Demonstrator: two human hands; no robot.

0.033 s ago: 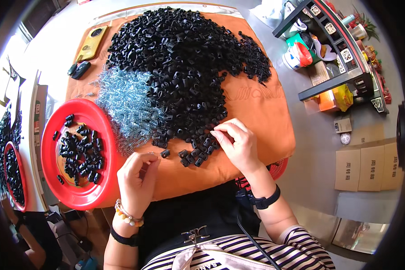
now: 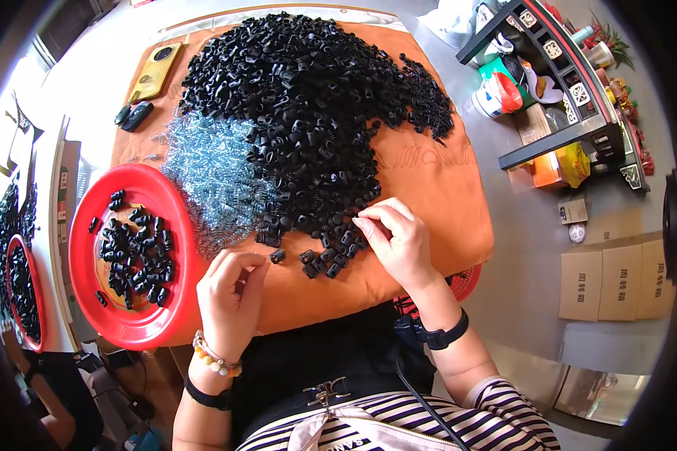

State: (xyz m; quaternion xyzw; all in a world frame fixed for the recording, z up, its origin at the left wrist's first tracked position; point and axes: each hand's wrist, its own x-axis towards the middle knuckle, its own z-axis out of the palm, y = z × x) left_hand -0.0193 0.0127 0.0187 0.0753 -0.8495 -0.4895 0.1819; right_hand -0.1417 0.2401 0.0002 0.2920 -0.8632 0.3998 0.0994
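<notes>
A large heap of small hollow black plastic pieces (image 2: pixel 308 150) lies on the orange cloth (image 2: pixel 429 195), with several loose ones (image 2: pixel 327 263) at its near edge. My right hand (image 2: pixel 400 244) is closed there, thumb and forefinger pinched against the nearest black pieces; whatever they hold is hidden. To its left, my left hand (image 2: pixel 229 289) hovers over the cloth's near edge with fingers curled inward, and their contents cannot be made out. Silvery coil springs (image 2: pixel 218 177) are piled beyond it. Leftward, a red round tray (image 2: pixel 83 301) carries black two-part plastic pieces (image 2: pixel 139 255).
Smaller black parts (image 2: pixel 429 105) form a pile at the far right of the cloth. A gold phone (image 2: pixel 156 71) and a black key fob (image 2: pixel 136 117) lie at the far left. Cardboard boxes (image 2: pixel 620 282) and a dark shelf (image 2: pixel 557 143) stand to the right. A red basket (image 2: pixel 466 282) shows below the table edge.
</notes>
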